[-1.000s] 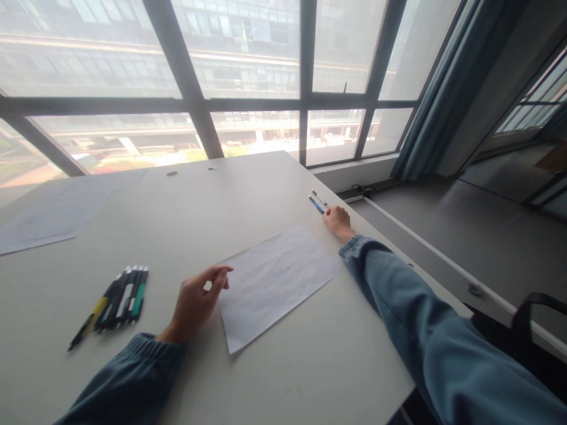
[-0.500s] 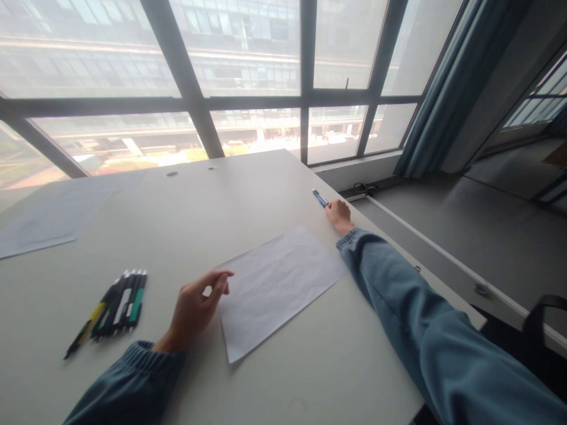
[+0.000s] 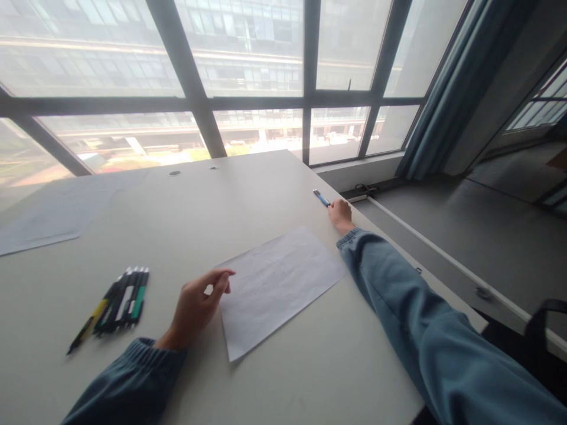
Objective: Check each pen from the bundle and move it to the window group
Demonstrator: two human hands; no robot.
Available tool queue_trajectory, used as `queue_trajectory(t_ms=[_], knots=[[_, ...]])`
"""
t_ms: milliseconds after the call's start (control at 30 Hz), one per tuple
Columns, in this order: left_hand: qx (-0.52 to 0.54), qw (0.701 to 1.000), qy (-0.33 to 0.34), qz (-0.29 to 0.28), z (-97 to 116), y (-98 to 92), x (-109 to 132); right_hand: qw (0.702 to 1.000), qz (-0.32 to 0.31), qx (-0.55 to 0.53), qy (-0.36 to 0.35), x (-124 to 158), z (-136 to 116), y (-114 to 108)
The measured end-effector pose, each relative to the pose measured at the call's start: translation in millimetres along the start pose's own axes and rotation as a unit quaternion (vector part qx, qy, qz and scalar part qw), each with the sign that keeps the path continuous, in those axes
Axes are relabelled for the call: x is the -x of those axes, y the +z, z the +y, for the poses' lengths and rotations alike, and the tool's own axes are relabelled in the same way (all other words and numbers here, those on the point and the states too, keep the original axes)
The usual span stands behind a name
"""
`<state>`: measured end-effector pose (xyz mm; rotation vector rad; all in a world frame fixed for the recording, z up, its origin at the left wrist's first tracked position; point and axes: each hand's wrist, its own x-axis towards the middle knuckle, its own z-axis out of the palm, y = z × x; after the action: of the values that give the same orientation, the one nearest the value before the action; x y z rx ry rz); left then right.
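My right hand [image 3: 341, 215] reaches out to the table's far right edge. Its fingers are closed on the near end of a blue pen [image 3: 321, 197], which lies on the tabletop; a second one may be alongside, but I cannot tell. My left hand [image 3: 199, 304] rests by the left edge of a white sheet of paper [image 3: 281, 289]. Thumb and forefinger are pinched together there, with nothing visible between them. To the left of that hand lies a row of several black pens [image 3: 121, 301] with green and white labels. A yellow-and-black pen [image 3: 94, 317] slants along the row's left side.
More white paper [image 3: 53, 215] lies at the far left of the white table [image 3: 248, 195]. Two round fittings are set into the tabletop near the window [image 3: 257, 71]. Beyond the right edge are a pale rail [image 3: 425, 242], the grey floor and a blue curtain [image 3: 438, 106].
The view has shifted very slightly. Both hands keep almost the same place and shape, and the pens and paper lie as before.
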<state>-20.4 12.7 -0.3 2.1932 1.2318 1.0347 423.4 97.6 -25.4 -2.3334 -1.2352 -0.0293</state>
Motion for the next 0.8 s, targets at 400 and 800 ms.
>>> queue_trajectory(t_ms=[400, 800], knots=[[0.013, 1.0, 0.007, -0.008, -0.7, 0.5, 1.4, 1.0, 0.009, -0.021, 0.0, -1.4, 9.1, 0.9], [0.007, 1.0, 0.017, -0.012, 0.8, 0.2, -0.2, 1.0, 0.009, -0.014, 0.016, -3.1, 4.2, 3.8]])
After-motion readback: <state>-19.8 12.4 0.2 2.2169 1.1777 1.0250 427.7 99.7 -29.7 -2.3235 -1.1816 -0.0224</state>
